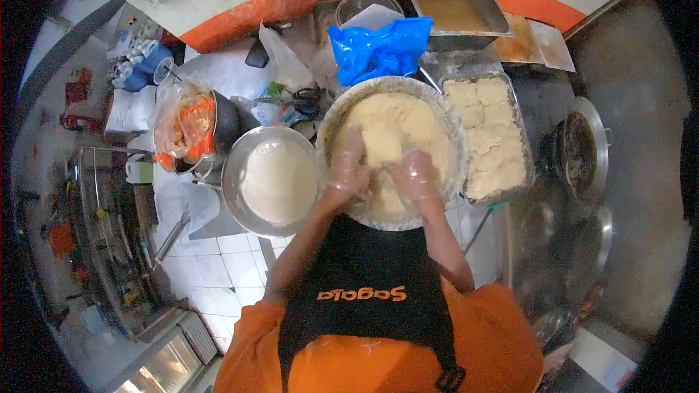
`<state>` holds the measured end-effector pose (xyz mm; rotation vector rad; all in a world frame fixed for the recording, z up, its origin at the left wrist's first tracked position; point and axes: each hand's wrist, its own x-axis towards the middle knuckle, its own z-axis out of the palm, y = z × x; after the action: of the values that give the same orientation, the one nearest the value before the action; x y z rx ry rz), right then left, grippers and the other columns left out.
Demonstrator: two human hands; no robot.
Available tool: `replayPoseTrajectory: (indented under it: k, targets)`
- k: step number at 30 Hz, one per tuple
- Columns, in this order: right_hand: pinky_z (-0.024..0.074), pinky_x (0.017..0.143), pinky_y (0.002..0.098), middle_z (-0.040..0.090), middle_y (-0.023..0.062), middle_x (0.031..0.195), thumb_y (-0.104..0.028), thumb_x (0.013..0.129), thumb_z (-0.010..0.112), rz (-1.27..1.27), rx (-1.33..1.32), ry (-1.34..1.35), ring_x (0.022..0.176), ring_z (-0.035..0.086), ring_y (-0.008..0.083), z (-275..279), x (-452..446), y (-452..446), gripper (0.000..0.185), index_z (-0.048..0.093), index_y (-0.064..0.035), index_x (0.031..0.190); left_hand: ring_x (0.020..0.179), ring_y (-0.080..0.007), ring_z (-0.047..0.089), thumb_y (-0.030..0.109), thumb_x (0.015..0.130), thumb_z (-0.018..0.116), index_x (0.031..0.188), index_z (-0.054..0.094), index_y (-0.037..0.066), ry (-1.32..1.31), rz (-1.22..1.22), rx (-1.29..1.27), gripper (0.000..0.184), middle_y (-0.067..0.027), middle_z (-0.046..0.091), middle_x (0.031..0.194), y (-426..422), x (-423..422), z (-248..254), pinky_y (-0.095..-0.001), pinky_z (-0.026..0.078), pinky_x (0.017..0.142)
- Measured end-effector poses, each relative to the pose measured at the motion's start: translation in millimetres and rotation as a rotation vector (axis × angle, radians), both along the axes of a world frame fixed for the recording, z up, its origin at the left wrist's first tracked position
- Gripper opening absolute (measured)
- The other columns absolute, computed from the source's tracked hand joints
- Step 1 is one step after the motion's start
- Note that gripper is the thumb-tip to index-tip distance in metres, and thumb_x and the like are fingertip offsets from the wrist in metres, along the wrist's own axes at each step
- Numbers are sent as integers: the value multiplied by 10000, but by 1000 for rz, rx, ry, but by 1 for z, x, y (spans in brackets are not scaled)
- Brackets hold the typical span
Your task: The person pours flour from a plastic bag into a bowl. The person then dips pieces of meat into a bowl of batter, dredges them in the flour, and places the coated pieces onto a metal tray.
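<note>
A wide round bowl (329,113) in front of me holds pale yellow crumbs (422,120). Between my hands is a crumb-coated piece (382,144), pale and roughly square. My left hand (351,167), in a clear plastic glove, grips its left side with the fingers pointing away from me. From the lower right my right hand (415,175), gloved too, holds it with bent fingers. Motion blurs both hands somewhat. Left of the crumbs stands a metal bowl (231,200) of creamy white batter (278,180). On the right, a tray (530,167) carries several coated pieces (486,135) packed together.
A blue plastic bag (382,47) lies behind the crumb bowl, near a deep metal pan (466,11). At left stands a dark pot (227,124) with an orange-and-clear bag (191,127). Tongs (173,236) rest at the lower left; a round pan (593,149) sits far right.
</note>
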<state>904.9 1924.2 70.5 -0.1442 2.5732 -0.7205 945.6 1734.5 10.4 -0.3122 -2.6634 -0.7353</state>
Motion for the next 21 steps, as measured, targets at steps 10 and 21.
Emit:
replayPoseTrajectory:
  k: [10,21]
  targets:
    - [445,1049,445,570,301,1309,-270,927,580,400,-95,299,1207,574,390,-51,-42,26,616,440,48,1435,1310,-406,462,105,813,630,1512,333,-5,-531,-249,-209,767,-281,535,1365,10,-7,0,-421,368,1130]
    - [469,1005,429,644,254,1189,-362,886,711,-137,-558,57,1154,606,338,-34,-55,0,608,550,57,1296,1381,-257,458,-38,810,547,1550,294,15,-442,-111,666,784,-126,370,1584,-118,60,12,-350,398,1102]
